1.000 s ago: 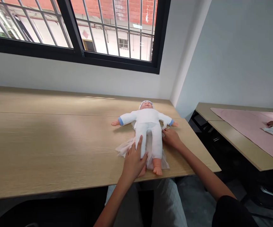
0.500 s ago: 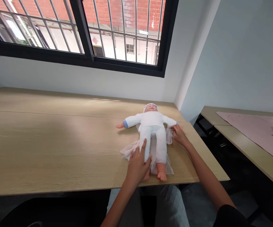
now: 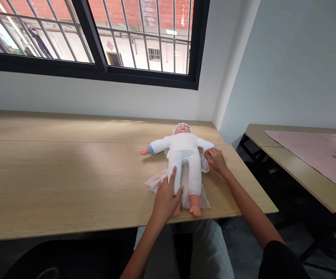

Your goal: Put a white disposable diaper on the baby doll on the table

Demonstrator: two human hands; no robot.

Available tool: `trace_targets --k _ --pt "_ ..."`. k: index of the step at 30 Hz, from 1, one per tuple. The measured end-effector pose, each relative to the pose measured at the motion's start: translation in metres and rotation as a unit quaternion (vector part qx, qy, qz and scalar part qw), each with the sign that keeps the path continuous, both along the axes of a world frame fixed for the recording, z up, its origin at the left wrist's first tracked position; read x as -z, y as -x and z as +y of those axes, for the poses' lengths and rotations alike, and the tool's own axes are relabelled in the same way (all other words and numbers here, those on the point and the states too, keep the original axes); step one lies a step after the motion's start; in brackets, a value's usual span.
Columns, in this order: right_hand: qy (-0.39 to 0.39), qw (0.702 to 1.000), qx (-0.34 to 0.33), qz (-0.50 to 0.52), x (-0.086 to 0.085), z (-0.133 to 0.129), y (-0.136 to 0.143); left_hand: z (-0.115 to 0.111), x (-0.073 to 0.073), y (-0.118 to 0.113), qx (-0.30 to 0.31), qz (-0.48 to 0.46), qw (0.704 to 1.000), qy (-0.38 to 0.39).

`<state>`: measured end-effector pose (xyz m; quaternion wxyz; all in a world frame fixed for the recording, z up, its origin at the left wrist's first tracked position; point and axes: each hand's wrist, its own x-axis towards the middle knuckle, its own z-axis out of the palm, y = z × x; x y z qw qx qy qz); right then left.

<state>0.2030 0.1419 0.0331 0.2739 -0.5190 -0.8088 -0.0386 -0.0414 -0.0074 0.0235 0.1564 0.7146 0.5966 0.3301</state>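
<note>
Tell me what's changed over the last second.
The right hand has moved up and outward from beside the hip of the doll to near its outstretched arm, drawing out a pinched edge of sheer cloth. The left hand stays on the opposite leg; the doll still lies on its back.

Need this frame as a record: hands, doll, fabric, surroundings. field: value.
subject: white-clothed doll, on its back, arms spread, head toward window
left: left hand on doll's leg, fingers spread
right: right hand, grip pinching sheer fabric beside doll's arm
fabric: under doll, showing at both sides and between legs
surface: light wood-look table
nearby: second table bearing pink cloth
</note>
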Motion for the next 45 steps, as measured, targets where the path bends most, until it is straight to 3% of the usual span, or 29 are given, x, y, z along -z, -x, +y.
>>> trace_targets --k 3,6,9,11,14,17,22,29,39,45 --pt "0.028 0.999 0.041 -0.007 -0.002 0.000 -0.003 -0.001 -0.002 0.000 -0.005 -0.001 1.000 0.009" --pt "0.082 0.994 0.037 0.058 -0.003 -0.008 -0.006 -0.001 -0.003 -0.002 -0.004 -0.006 1.000 0.006" --pt "0.086 0.981 -0.012 0.171 -0.011 -0.035 0.009 -0.001 -0.002 -0.002 -0.006 -0.012 1.000 0.005" --pt "0.056 0.976 -0.079 0.197 -0.018 -0.063 0.028 0.000 -0.002 -0.001 -0.002 -0.024 1.000 0.006" --pt "0.066 0.971 -0.218 0.077 -0.025 -0.104 0.058 0.001 -0.002 0.007 0.020 -0.089 0.996 0.002" --pt "0.067 0.963 -0.248 -0.081 -0.026 -0.124 0.069 0.001 -0.005 0.020 0.045 -0.180 0.982 0.021" --pt "0.056 0.969 -0.185 -0.155 -0.018 -0.121 0.050 0.006 -0.012 0.038 0.085 -0.228 0.967 0.076" --pt "0.061 0.965 -0.221 -0.129 -0.012 -0.118 0.023 0.017 -0.026 0.053 0.151 -0.195 0.963 0.110" --pt "0.040 0.967 -0.207 -0.146 -0.011 -0.117 0.036 0.017 -0.022 0.052 0.142 -0.210 0.961 0.110" --pt "0.111 0.957 -0.255 -0.084 -0.018 -0.116 0.025 0.015 -0.024 0.051 0.138 -0.216 0.960 0.112"
